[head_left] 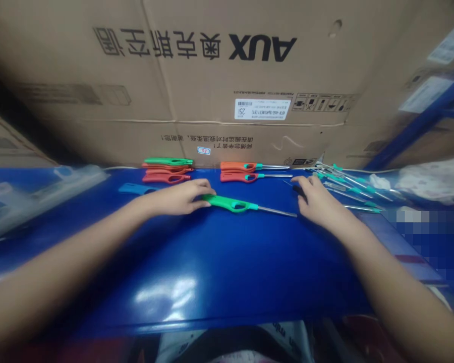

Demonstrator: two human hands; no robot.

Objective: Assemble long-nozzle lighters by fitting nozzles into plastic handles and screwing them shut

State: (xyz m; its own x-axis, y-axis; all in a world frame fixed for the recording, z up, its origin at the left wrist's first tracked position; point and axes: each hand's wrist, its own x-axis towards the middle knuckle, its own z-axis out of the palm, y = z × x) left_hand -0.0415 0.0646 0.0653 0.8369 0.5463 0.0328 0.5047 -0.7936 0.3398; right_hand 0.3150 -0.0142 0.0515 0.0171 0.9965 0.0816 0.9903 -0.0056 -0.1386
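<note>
My left hand [187,196] pinches the butt end of a green long-necked lighter [221,202], just above the blue table. The lighter's metal tube points right, toward my right hand [318,199]. In that hand's curled fingers is a small black-handled tool [298,190] with a thin tip pointing left; its exact kind is unclear. Behind the green lighter lie an orange lighter [238,167] and a red lighter [234,177], both with metal tubes. To their left is a stack of green and red lighter bodies [166,174] without tubes. A blue lighter body [138,188] lies by my left wrist.
Metal tubes with teal fittings [348,184] are heaped right of my right hand. A large cardboard box [196,91] walls off the table's back. Clear plastic bags [41,196] lie at the left. A flat printed sheet or pack [397,242] lies under my right forearm's side.
</note>
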